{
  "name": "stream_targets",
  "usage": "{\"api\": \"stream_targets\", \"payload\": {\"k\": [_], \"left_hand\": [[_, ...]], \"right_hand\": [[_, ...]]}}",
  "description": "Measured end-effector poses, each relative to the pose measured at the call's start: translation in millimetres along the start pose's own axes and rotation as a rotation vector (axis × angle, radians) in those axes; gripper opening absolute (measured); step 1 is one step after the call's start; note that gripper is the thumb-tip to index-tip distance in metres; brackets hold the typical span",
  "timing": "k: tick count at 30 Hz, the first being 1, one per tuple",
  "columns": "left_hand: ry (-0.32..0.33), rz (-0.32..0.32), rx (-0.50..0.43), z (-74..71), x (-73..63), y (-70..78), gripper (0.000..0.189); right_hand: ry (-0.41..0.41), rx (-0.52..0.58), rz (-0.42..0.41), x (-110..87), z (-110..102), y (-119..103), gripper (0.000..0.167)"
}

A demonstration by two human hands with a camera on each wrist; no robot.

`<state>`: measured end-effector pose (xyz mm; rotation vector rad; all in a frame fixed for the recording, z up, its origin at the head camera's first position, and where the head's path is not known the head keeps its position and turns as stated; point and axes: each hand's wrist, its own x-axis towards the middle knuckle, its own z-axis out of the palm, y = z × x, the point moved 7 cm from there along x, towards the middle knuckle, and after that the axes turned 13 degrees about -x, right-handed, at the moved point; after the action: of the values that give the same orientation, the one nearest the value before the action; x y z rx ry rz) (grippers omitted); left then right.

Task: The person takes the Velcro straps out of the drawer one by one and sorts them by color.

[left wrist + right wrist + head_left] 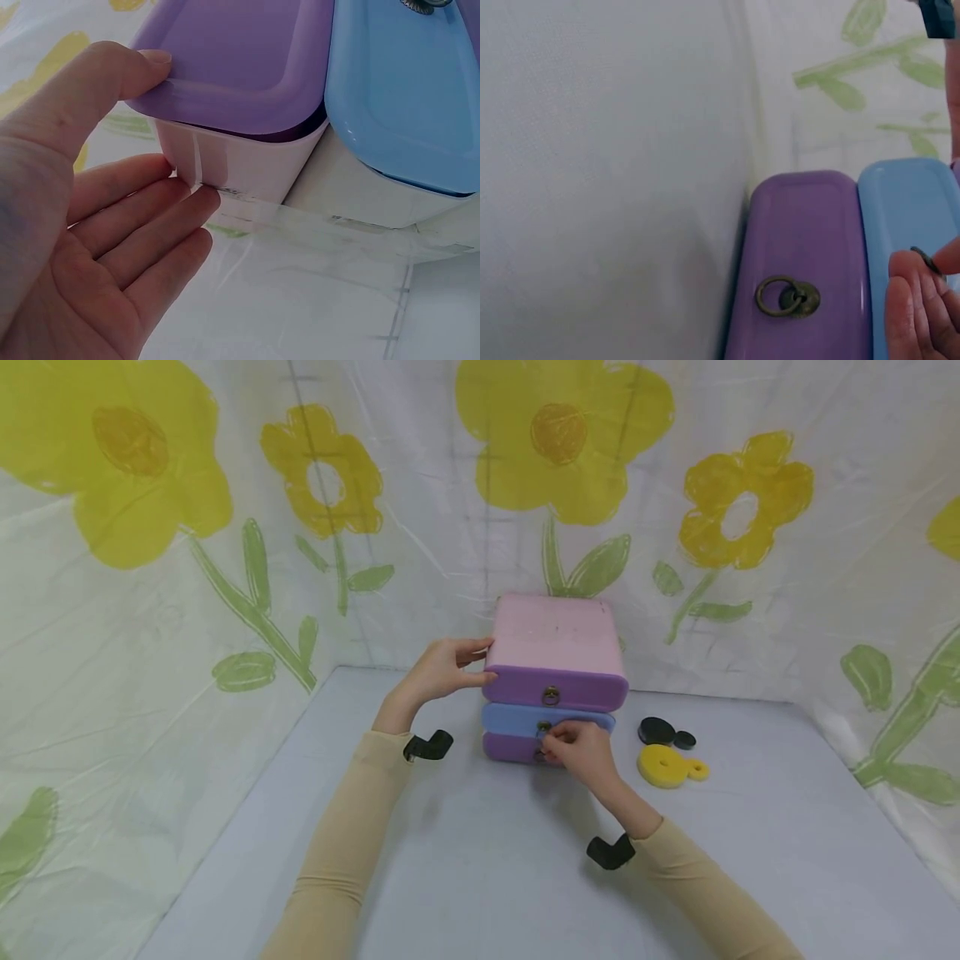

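Observation:
A small three-drawer chest with a pink top (555, 628) stands toward the back of the table, with a purple upper drawer (517, 685), a blue middle drawer (504, 719) and a purple lower drawer (506, 747). My left hand (438, 672) steadies the chest's upper left corner. Its thumb (150, 71) presses on the purple front while the loosely extended fingers (161, 259) lie along the pink side. With thumb and fingertips, my right hand (585, 753) pinches the ring pull (925, 259) on the blue drawer. The lower drawer's ring pull (774, 297) hangs free.
Right of the chest, a yellow piece made of two joined discs (663, 767) lies on the white table (480, 860). Behind it are a larger black disc (656, 730) and a smaller black one (685, 740). A flower-printed curtain (420, 568) hangs behind the table.

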<state>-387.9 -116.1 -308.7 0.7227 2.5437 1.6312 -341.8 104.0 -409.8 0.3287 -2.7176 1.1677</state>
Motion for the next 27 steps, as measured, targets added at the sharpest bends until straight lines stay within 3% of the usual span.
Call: {"api": "stream_targets", "payload": {"k": [12, 23, 27], "left_hand": [[-0.003, 0.015, -0.005, 0.4, -0.4, -0.2, 0.069], [0.005, 0.014, -0.007, 0.4, 1.3, -2.0, 0.069], [0.007, 0.010, -0.009, -0.2, 0.4, -2.3, 0.069]], "right_hand": [[0.032, 0.048, 0.060, -0.2, 1.8, 0.4, 0.013], [0.040, 0.123, 0.025, -3.9, 2.8, 10.8, 0.018], [0.042, 0.097, 0.023, -7.3, 1.0, 16.1, 0.020]]}}
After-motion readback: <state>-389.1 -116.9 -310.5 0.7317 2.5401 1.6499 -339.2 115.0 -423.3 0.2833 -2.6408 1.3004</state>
